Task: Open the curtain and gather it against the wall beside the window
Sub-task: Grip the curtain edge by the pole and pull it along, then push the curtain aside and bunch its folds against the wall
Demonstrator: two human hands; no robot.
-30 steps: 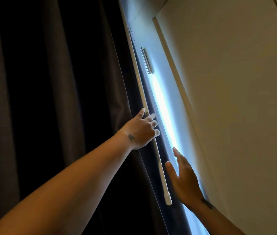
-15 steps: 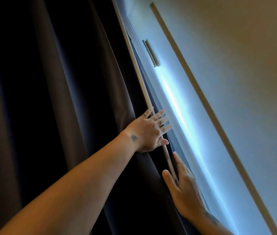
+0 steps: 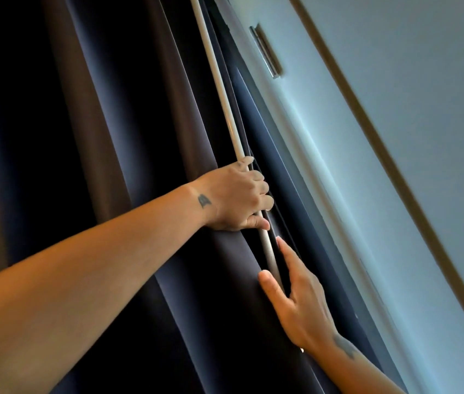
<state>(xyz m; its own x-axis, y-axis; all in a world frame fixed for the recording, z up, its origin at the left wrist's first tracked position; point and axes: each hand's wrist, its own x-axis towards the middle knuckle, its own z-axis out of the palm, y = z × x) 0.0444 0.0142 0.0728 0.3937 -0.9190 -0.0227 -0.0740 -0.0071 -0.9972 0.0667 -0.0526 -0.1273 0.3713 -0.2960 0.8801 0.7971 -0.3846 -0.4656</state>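
Note:
A dark, heavy curtain [image 3: 111,137] hangs in deep folds over the left and middle of the view. A thin white draw rod [image 3: 219,89] runs down along its right edge. My left hand [image 3: 236,197] is curled around the rod and the curtain edge, with the knuckles facing me. Just below it, my right hand [image 3: 301,305] clasps the same edge. Its thumb lies on the front of the fold and its straight fingers reach behind it. The rod's lower end passes between them. The window pane is hidden behind the fabric.
A pale window reveal [image 3: 304,132] lit with bluish daylight runs to the right of the curtain edge. A small metal fitting [image 3: 266,52] is mounted on it. A brown trim strip [image 3: 367,123] and a plain wall [image 3: 429,95] lie further right.
My left hand went from spread fingers to a closed grip on the rod. My right hand slid onto the curtain edge. The bright strip of daylight has dimmed, and the view has tilted.

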